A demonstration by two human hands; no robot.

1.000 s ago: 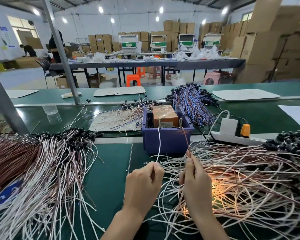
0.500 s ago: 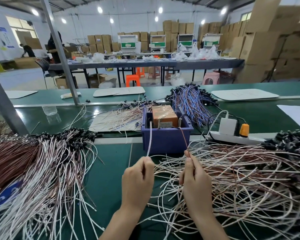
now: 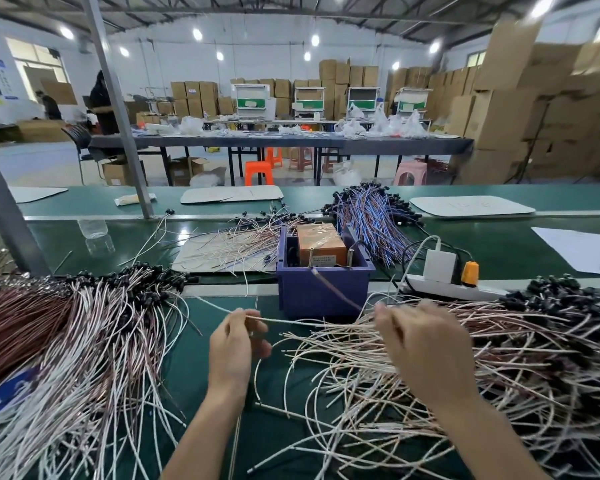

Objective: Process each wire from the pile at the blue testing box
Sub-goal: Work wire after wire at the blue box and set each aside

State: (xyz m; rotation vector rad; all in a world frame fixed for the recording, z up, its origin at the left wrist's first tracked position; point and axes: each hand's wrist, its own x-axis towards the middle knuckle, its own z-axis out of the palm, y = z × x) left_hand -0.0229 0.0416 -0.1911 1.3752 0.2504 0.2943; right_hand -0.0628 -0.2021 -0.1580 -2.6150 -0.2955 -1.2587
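Left hand (image 3: pixel 234 344) pinches white wire (image 3: pixel 291 321); right hand (image 3: pixel 426 348) blurred

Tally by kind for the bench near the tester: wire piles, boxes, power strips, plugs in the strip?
Wire piles: 4 - left pile, right pile, pile behind the box, blue bundle
Blue testing box: 1
Power strip: 1
Plugs in the strip: 2 - white adapter, orange plug
Total: 8
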